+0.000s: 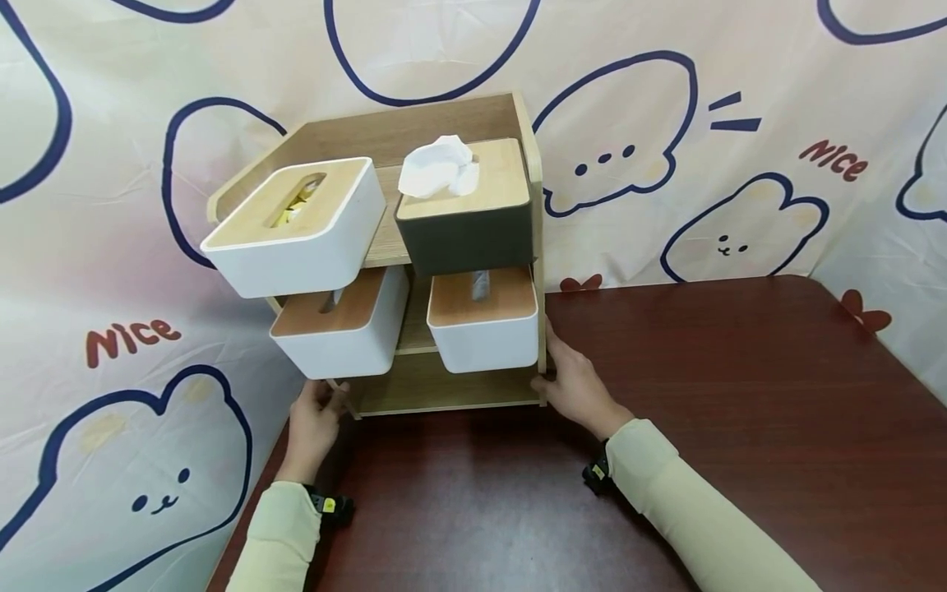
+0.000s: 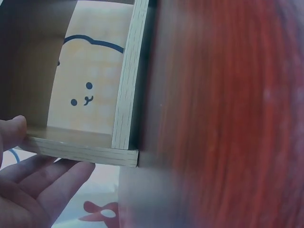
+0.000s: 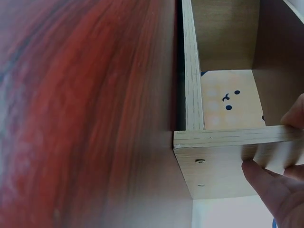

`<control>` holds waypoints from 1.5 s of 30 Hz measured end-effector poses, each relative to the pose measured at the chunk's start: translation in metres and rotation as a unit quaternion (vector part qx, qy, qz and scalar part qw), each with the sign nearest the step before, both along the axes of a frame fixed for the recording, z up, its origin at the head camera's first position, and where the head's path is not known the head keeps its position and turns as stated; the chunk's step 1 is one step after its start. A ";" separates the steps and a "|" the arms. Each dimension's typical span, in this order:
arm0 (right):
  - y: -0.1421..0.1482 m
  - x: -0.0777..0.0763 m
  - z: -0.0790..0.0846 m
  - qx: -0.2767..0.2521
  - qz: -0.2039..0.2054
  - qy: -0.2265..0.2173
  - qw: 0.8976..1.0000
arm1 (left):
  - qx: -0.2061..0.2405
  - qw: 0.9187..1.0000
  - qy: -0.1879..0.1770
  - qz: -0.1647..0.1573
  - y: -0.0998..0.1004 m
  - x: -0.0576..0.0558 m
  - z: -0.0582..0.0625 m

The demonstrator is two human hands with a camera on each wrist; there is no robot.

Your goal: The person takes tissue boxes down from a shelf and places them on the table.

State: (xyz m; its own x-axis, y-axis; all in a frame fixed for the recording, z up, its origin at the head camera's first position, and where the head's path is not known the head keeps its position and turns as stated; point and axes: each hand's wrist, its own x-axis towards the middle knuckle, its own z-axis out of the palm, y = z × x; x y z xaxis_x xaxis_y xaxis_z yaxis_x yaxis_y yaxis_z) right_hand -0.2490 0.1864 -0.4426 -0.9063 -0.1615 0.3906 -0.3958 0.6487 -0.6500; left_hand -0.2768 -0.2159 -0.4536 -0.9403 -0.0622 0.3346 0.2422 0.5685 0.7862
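A wooden shelf rack (image 1: 451,396) stands on the table, gripped by its two side panels. My left hand (image 1: 311,432) holds the left panel low down, thumb (image 2: 14,130) on the inner side and fingers (image 2: 66,187) outside. On the right panel my right hand (image 1: 580,390) has the same kind of grip, its fingers (image 3: 270,187) against the outer face near two small holes. Tissue boxes fill the upper levels: a white one (image 1: 296,267) and a dark one (image 1: 469,238) on top, white ones (image 1: 340,352) (image 1: 484,344) below.
Dark red-brown tabletop (image 1: 740,395) extends to the right and in front of the rack. Behind and to the left hangs a curtain (image 1: 244,329) printed with cartoon bears. White tissue (image 1: 440,168) sticks out of the dark box. The boxes jut past the shelf fronts.
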 end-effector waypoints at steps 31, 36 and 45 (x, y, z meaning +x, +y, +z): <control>0.033 0.013 0.001 -0.005 -0.009 -0.009 1.000 | -0.002 0.999 0.009 -0.045 0.023 0.006 0.001; 0.038 0.015 0.000 -0.019 -0.010 -0.031 0.999 | -0.001 0.998 0.014 -0.056 0.026 0.007 0.000; 0.048 0.018 0.000 -0.025 -0.015 -0.038 0.999 | 0.008 0.997 -0.001 -0.073 0.033 0.007 0.000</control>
State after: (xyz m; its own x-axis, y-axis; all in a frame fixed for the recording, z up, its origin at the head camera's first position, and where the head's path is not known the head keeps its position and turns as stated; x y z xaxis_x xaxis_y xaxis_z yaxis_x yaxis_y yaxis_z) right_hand -0.2309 0.2345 -0.4424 -0.9376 -0.1157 0.3279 -0.3252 0.6252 -0.7095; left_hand -0.2696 -0.1826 -0.4534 -0.9402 0.0696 0.3333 0.3200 0.5150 0.7952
